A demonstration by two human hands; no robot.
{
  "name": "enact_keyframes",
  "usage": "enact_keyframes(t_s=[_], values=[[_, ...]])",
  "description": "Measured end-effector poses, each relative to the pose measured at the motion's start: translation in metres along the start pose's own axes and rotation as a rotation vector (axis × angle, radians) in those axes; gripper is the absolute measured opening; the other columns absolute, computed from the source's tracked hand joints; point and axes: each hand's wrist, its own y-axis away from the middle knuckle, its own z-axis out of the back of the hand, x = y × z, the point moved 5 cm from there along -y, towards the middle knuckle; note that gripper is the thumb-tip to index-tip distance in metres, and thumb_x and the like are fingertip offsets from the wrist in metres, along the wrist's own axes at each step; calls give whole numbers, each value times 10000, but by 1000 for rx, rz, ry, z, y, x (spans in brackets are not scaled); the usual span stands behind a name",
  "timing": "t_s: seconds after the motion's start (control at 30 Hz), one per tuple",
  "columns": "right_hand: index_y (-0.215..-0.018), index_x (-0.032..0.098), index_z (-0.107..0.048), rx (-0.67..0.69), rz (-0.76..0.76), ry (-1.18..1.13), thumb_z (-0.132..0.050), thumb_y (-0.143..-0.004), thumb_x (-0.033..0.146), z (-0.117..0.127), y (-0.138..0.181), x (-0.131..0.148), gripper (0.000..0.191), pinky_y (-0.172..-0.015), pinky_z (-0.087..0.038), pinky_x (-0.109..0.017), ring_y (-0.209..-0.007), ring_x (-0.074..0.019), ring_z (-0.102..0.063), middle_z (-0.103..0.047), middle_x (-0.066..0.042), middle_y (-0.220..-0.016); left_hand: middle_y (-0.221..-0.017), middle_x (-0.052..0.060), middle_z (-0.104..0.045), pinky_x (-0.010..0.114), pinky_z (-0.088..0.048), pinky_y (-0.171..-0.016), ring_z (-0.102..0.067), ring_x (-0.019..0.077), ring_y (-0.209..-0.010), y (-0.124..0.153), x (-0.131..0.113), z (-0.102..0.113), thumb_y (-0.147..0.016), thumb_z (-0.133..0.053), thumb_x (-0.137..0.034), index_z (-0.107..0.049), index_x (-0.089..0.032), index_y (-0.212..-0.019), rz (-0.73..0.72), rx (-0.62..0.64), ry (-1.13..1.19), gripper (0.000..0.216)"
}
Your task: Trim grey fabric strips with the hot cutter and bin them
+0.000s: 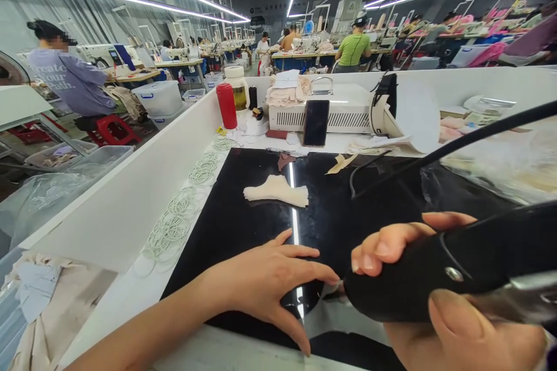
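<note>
My right hand [461,324] is wrapped around a black corded hand tool [404,278]; a screw and a shiny metal part show on its side, and its exact kind is unclear. The blunt black end points left. My left hand [270,278] has its fingers spread low over the glossy black board [226,226]. Its index fingertip is close to the tool's end, beside a small translucent piece [331,291] that I cannot make out well. Beyond the left hand lies a stack of cream fabric pieces [276,190] on the board.
Pale green rings or loops [172,220] lie along the left side. At the back stand a red cup [226,105], a jar [237,95], a phone [315,122] and a white vented box [348,107]. A black cable [470,142] arcs across the right. A white wall [143,168] edges the table.
</note>
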Motion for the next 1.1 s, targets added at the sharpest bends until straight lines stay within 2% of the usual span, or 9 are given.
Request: enact_keyframes(t_s=[0.07,0.23,0.37,0.57,0.63,0.7,0.83,1.0,1.1], values=[[-1107,308,-593,-15,2,-22,-828,-800,416,-3,2,1,401,-588,-586,-378,-627,-205,-614,-635,18,-734,-1408,41,-643,683,-131,-1238,-432,283,-1476,0,0,-1,-805,-837,-423,-441,-314,-1472,-10,-9,-10,783],[-1132,332,-584,32,-36,15,-802,-840,377,-4,4,-1,367,-689,-599,-427,-666,-214,-642,-651,15,-770,-1398,74,-650,675,-127,-1241,-438,300,-1471,-1,2,-2,-802,-830,-467,-457,-276,-1458,-17,-4,-25,778],[-1132,333,-606,61,-39,-14,-804,-835,351,-2,4,-1,357,-686,-601,-425,-675,-215,-644,-656,11,-777,-1420,75,-634,677,-117,-1243,-425,298,-1479,-2,2,-2,-789,-841,-464,-448,-291,-1469,-12,5,-29,805],[-1124,407,-621,115,19,-32,-828,-760,599,-16,8,-4,461,-517,-536,-379,-552,-224,-597,-626,23,-711,-1407,55,-643,711,-152,-1219,-432,305,-1474,-2,-1,0,-809,-825,-428,-472,-279,-1439,-34,-5,-42,737],[-1016,378,-650,123,50,2,-789,-803,590,-20,9,-6,331,-478,-507,-367,-532,-231,-588,-617,10,-674,-1393,50,-653,724,-153,-1210,-434,308,-1473,-2,-1,0,-809,-822,-429,-491,-277,-1414,-35,-11,-41,706],[-889,334,-656,128,62,38,-665,-919,551,-23,9,-8,219,-458,-482,-350,-513,-222,-575,-605,-5,-642,-1393,46,-652,718,-149,-1214,-437,300,-1471,-3,-1,0,-813,-818,-424,-495,-281,-1408,-33,-15,-43,692],[-816,308,-653,139,63,31,-474,-1037,484,-26,7,-10,335,-462,-467,-319,-496,-194,-554,-603,-8,-624,-1416,43,-634,715,-140,-1217,-430,284,-1477,-3,-2,0,-825,-808,-415,-467,-298,-1439,-25,-3,-46,713],[-1046,369,-655,87,51,-97,-585,-1009,426,-25,8,-5,98,-490,-498,-296,-504,-167,-558,-634,28,-677,-1422,49,-631,699,-110,-1229,-404,287,-1492,-3,-2,-1,-832,-802,-439,-465,-281,-1451,-20,14,-37,722],[-1154,344,-632,-27,23,-97,-785,-861,470,-17,8,0,353,-559,-546,-283,-580,-154,-585,-641,43,-746,-1501,71,-564,679,-97,-1242,-370,309,-1508,-2,1,-2,-833,-804,-456,-503,-259,-1424,-34,25,-14,692]])
